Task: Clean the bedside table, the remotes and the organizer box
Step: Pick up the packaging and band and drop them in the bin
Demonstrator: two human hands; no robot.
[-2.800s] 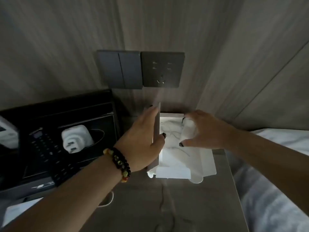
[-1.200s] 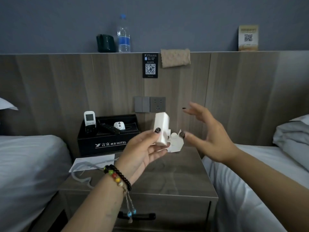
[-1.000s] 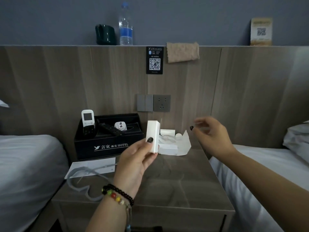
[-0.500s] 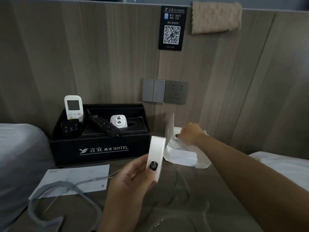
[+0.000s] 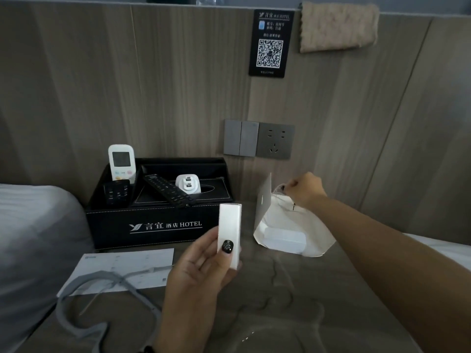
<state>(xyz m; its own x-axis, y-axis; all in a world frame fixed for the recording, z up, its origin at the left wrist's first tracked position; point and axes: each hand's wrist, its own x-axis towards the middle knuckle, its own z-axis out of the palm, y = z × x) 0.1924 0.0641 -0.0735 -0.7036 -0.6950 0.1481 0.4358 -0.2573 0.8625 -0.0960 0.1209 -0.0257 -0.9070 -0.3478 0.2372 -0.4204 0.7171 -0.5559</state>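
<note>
The left hand (image 5: 201,273) grips a plain white box (image 5: 229,234). The right hand (image 5: 304,188) pinches white packaging (image 5: 288,225). The black organizer box (image 5: 158,225) reads "HOTEL".

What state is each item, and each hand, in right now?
Left hand: holds small white box upright.
Right hand: pinches white bag at its top.
White remote: standing in organizer box.
Black remote: lying across the organizer.
Plug adapter: on the organizer.

Both hands busy near the organizer box (image 5: 158,222).
My left hand (image 5: 201,273) pinches a small white box (image 5: 229,234) upright in front of it; my right hand (image 5: 304,188), arm outstretched, grips white packaging (image 5: 288,225) right of it.
</note>
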